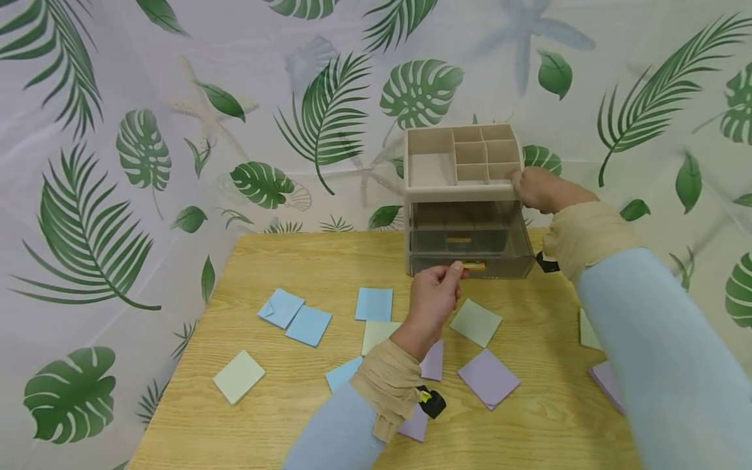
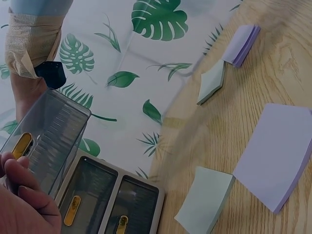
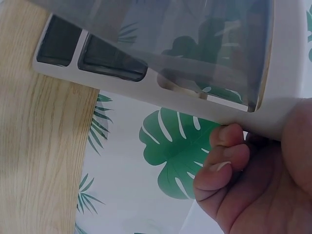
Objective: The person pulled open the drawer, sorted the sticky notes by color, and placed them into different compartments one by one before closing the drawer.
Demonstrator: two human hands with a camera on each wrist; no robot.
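Observation:
A beige desktop organizer (image 1: 464, 194) stands at the back of the table, with open compartments on top. Its top smoky clear drawer (image 1: 427, 264) is pulled well out. My left hand (image 1: 431, 303) pinches the gold drawer handle (image 1: 476, 266) between thumb and fingers; in the left wrist view the hand (image 2: 27, 202) overlaps that handle's lower end. My right hand (image 1: 543, 189) grips the organizer's upper right corner. In the right wrist view, the curled fingers of that hand (image 3: 253, 180) lie along the organizer's side. Two lower drawers (image 2: 92, 187) are closed.
Blue sticky-note pads (image 1: 308, 325) lie at the left of the wooden table (image 1: 282, 254), with a green pad (image 1: 239, 377) nearer its left edge. Another green pad (image 1: 476, 323) and a purple pad (image 1: 489, 378) lie before the organizer. A leaf-patterned cloth (image 1: 235, 85) hangs behind.

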